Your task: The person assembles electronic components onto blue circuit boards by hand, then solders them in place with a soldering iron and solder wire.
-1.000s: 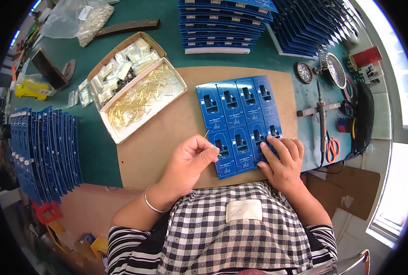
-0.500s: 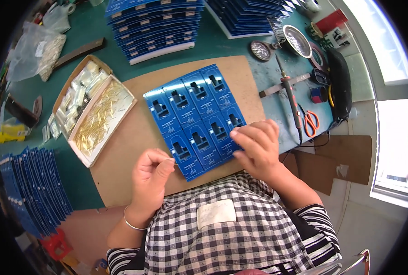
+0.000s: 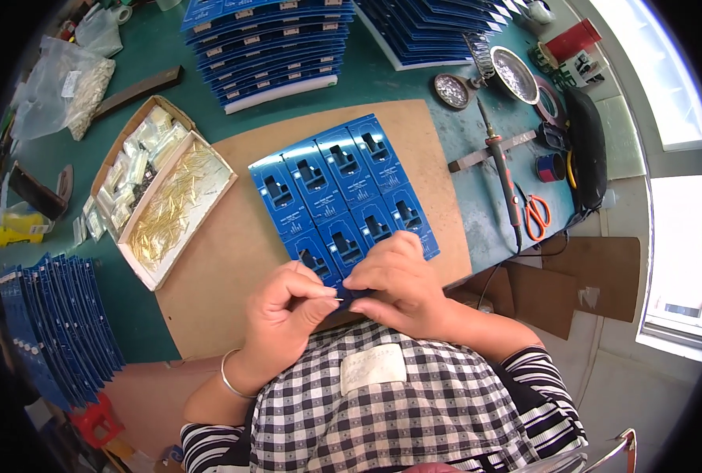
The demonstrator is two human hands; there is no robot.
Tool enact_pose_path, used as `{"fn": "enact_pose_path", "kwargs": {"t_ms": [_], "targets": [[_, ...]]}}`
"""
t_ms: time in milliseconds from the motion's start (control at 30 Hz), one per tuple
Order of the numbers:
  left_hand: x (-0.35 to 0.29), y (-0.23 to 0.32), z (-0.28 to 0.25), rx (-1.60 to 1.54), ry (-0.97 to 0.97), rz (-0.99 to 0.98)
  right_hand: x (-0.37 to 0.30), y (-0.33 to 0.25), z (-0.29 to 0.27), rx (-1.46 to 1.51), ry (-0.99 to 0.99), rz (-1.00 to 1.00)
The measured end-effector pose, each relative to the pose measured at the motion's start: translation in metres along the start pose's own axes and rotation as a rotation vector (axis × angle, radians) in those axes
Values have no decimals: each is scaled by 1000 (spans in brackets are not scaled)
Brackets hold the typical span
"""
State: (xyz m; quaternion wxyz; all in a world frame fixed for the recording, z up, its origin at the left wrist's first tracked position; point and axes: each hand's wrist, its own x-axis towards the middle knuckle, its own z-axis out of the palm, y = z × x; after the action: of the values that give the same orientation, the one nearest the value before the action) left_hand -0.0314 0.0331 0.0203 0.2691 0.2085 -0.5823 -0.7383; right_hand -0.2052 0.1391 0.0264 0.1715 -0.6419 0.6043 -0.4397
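A blue circuit board panel (image 3: pixel 337 189), made up of several repeated boards with dark cut-outs, lies tilted on a brown board. My left hand (image 3: pixel 289 309) is closed at the panel's near edge, a tiny thin pin (image 3: pixel 340 299) poking out from between thumb and forefinger. Across from it, my right hand (image 3: pixel 398 285) rests over the near right part of the panel. Its thumb and curled fingers are apart, and nothing shows between them. Both hands cover part of the panel's front edge.
On the left, a cardboard box (image 3: pixel 229 180) holds gold pins (image 3: pixel 165 213) and small packets. Stacked blue panels (image 3: pixel 268 51) stand at the back, others (image 3: pixel 59 327) at lower left. A soldering iron (image 3: pixel 502 177), orange-handled scissors (image 3: pixel 537 217) and metal dishes (image 3: pixel 515 75) lie right.
My right hand has moved left and down along the panel toward my left hand. My left hand, still pinching the pin, has shifted right and slightly down.
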Motion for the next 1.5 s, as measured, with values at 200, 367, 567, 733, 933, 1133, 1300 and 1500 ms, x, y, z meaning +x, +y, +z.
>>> {"fn": "enact_pose_path", "kwargs": {"t_ms": [200, 367, 567, 733, 933, 1133, 1300, 1500], "targets": [[4, -7, 6, 10, 109, 186, 14, -1, 12, 150, 16, -2], [8, -8, 4, 132, 135, 236, 19, 0, 21, 233, 56, 25], [11, -5, 3, 280, 128, 254, 19, 3, 22, 257, 98, 86], [13, -1, 7, 304, 169, 243, 21, 2, 19, 136, 103, 50], [16, 8, 3, 504, 124, 290, 27, 3, 14, 187, 86, 22], [13, 16, -1, 568, 35, 232, 29, 3, 9, 188, 22, 10], [32, 47, -27, 1125, 128, 503, 24, 15, -8, 108, 16, 176], [43, 60, -126, 1423, 357, 5, 23, 27, -31, -69, -114, 126]]}}
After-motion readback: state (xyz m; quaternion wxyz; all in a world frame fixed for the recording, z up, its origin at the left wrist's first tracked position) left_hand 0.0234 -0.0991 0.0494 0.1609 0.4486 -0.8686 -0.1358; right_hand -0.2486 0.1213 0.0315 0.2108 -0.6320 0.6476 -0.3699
